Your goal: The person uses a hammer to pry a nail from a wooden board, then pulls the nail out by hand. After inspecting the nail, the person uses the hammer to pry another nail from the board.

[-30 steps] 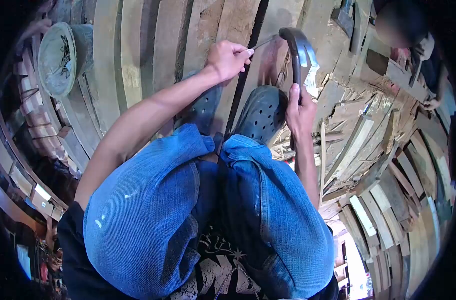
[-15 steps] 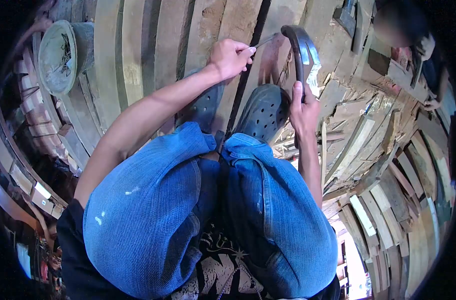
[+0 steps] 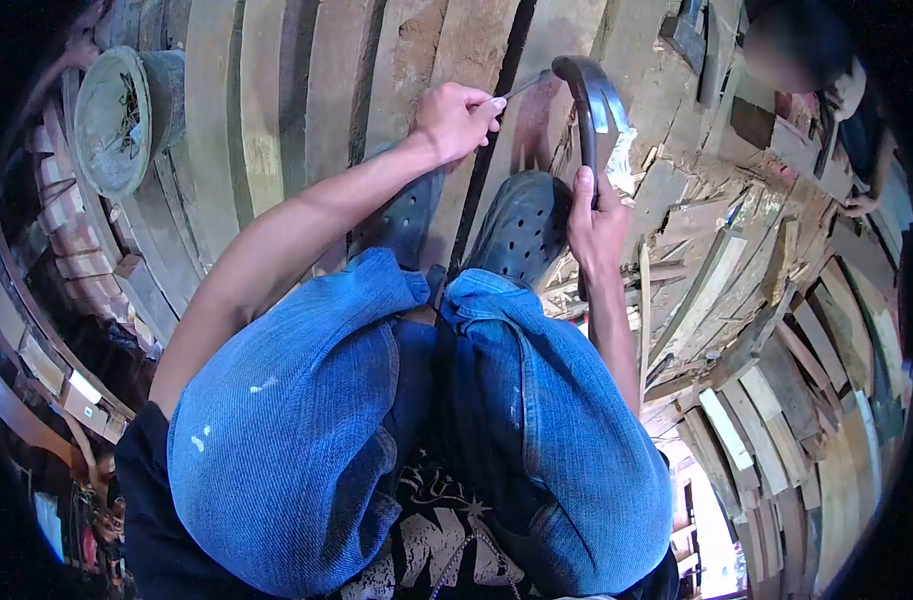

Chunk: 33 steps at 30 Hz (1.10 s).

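Observation:
My left hand point(image 3: 458, 122) is closed in a pinch on a thin metal rod point(image 3: 526, 84), whose far end reaches the tip of a dark curved tool. My right hand point(image 3: 598, 226) grips this dark curved tool point(image 3: 584, 110), which arcs up and to the left above the planks. A crumpled shiny white piece point(image 3: 621, 165) shows beside it, just above my right hand. Below the hands are my dark perforated clogs point(image 3: 521, 225) on the wooden planks point(image 3: 266, 120), and my knees in blue jeans point(image 3: 306, 400).
A round bucket point(image 3: 111, 120) with scraps inside stands at the upper left. At the upper right another person point(image 3: 796, 50) crouches, a hand point(image 3: 860, 205) near wood pieces. Stacked boards point(image 3: 766, 430) lie at the right, and bricks point(image 3: 76, 250) at the left.
My right hand and the curved tool have shifted slightly left, so the tool's tip now meets the rod's end. My left hand has barely moved.

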### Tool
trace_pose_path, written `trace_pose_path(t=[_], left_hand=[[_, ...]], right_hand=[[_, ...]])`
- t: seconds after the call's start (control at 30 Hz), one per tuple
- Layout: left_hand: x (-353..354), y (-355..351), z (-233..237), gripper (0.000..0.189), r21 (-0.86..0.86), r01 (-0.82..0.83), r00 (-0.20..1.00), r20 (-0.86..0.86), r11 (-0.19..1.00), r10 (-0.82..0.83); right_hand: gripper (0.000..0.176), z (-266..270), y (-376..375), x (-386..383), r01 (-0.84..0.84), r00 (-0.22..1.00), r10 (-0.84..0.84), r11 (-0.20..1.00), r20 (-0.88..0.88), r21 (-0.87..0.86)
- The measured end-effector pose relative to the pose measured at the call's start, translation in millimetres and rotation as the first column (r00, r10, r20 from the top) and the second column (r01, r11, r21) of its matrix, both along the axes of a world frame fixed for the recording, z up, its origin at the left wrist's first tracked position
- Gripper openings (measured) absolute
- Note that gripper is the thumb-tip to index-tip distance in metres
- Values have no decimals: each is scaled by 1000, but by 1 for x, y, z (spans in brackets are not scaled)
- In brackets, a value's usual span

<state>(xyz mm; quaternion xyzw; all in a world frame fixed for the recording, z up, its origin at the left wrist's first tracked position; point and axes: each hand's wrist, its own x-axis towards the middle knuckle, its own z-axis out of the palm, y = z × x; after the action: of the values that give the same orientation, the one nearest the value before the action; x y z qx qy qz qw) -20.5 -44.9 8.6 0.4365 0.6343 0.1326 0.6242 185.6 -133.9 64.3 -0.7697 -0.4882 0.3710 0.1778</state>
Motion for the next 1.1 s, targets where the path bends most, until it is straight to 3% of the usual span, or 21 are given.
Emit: trace_pose_path(t=[0.1, 0.23, 0.37, 0.5, 0.57, 0.6, 0.77, 0.9, 0.97, 1.0, 1.1], left_hand=[[1, -1, 2, 26, -2, 2, 1000, -7, 1000, -2], [0, 0, -3, 25, 1, 15, 1000, -13, 1000, -15], [1, 0, -1, 25, 2, 3, 1000, -13, 1000, -3], [0, -2, -8, 26, 38, 8, 1000, -17, 999, -8], [1, -4, -7, 28, 61, 5, 1000, -25, 998, -3], [0, -2, -6, 27, 65, 23, 999, -39, 998, -20], [0, -1, 1, 27, 6, -6, 1000, -5, 1000, 6], [1, -1, 2, 27, 34, -7, 1000, -13, 999, 7], [0, 0, -1, 27, 48, -5, 999, -31, 999, 7], [-1, -1, -2, 27, 46, 7, 1000, -13, 999, -6], [1, -2, -3, 27, 49, 18, 1000, 0, 999, -18]], right_hand=[[40, -3, 4, 1, -61, 995, 64, 997, 73, -47], [45, 8, 7, -2, 7, 1000, -8, 997, -19, -83], [45, -1, 5, 0, -50, 997, 53, 998, 63, -42], [43, 6, 6, -2, 5, 1000, -3, 990, 14, -141], [44, 1, 2, -1, 7, 1000, -7, 999, 6, -52], [45, 0, 5, -2, -17, 998, 21, 998, 63, -67], [45, 12, 9, -3, 22, 999, -18, 991, 28, -134], [48, 1, 5, 1, 0, 997, 6, 997, 75, -74], [49, -6, 2, 3, 74, 997, -74, 997, -8, -28], [48, 4, 6, 1, 77, 996, -72, 991, 46, -108], [45, 5, 5, 1, 19, 1000, -19, 999, -2, -41]])
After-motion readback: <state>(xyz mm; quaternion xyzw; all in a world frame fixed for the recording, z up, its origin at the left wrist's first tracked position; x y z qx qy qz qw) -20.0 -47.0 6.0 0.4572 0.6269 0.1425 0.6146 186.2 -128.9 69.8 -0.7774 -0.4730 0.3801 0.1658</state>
